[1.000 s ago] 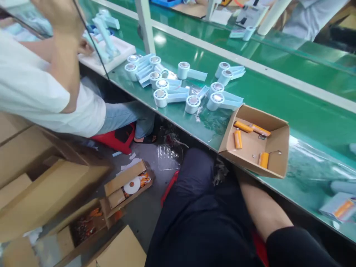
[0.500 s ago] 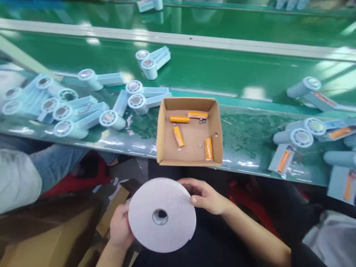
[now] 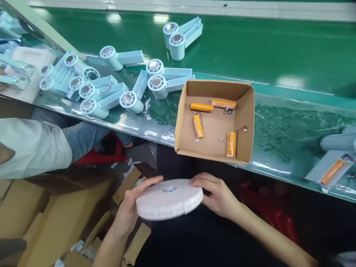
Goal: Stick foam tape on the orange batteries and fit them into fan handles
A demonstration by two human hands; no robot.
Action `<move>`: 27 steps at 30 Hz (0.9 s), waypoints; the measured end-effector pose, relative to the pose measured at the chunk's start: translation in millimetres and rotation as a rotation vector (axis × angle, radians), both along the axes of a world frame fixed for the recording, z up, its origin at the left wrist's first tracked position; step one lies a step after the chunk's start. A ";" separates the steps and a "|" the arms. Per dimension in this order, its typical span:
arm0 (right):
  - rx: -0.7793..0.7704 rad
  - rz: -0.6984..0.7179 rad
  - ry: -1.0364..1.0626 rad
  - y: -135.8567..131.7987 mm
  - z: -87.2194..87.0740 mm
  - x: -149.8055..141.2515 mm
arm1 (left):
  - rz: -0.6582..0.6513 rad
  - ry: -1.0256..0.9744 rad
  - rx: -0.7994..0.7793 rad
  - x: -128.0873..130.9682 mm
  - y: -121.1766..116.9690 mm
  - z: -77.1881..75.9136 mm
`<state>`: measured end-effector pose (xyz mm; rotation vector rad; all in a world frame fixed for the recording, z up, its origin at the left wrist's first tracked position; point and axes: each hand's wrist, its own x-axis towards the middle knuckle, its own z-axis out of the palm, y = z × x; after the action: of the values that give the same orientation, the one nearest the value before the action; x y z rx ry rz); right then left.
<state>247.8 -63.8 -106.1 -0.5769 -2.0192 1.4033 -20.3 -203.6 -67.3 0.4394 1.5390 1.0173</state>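
A wide white roll of tape (image 3: 169, 202) is held over my lap, tilted so that its outer edge faces me. My left hand (image 3: 129, 207) grips its left side, thumb or finger along the top. On the opposite side my right hand (image 3: 215, 193) has its fingers closed on the rim. Beyond the roll, a shallow cardboard box (image 3: 185, 150) rests at the bench edge. Several orange battery cells lie in it, among them one orange battery (image 3: 231, 144) with a thin wire and small connector.
Several light-blue plastic housings (image 3: 132, 102) with round heads lie on the green bench (image 3: 278, 148) left of the box. Another housing (image 3: 328, 170) with an orange battery lies at right. A co-worker's sleeve (image 3: 36, 144) is at left. Cardboard cartons (image 3: 63, 211) stand below.
The roll has tipped from nearly face-on to almost flat, showing its edge. My left hand has shifted up along its side. The view has turned left, so the box appears further right.
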 end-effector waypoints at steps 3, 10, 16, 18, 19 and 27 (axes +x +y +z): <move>-0.133 0.134 -0.133 11.1 5.0 -1.6 | -0.432 0.206 0.101 -5.0 11.9 33.6; 0.209 0.132 -0.268 18.1 26.9 0.9 | -0.751 0.664 0.071 38.6 73.1 48.8; 0.495 0.139 -0.298 26.6 57.0 -4.5 | -0.968 0.831 0.063 44.1 91.8 45.8; 0.478 0.147 -0.359 27.0 59.1 -5.9 | -1.030 0.856 0.069 44.2 97.0 46.9; 0.472 0.145 -0.394 26.9 58.9 -6.2 | -1.053 0.862 0.070 44.8 99.4 47.4; 0.513 0.163 -0.501 29.1 56.4 -5.8 | -1.092 0.863 0.080 56.5 107.3 40.4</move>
<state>242.0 -34.7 -49.7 -0.5759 -2.7509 0.8059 36.2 -96.3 -26.9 1.6986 1.5862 -0.0243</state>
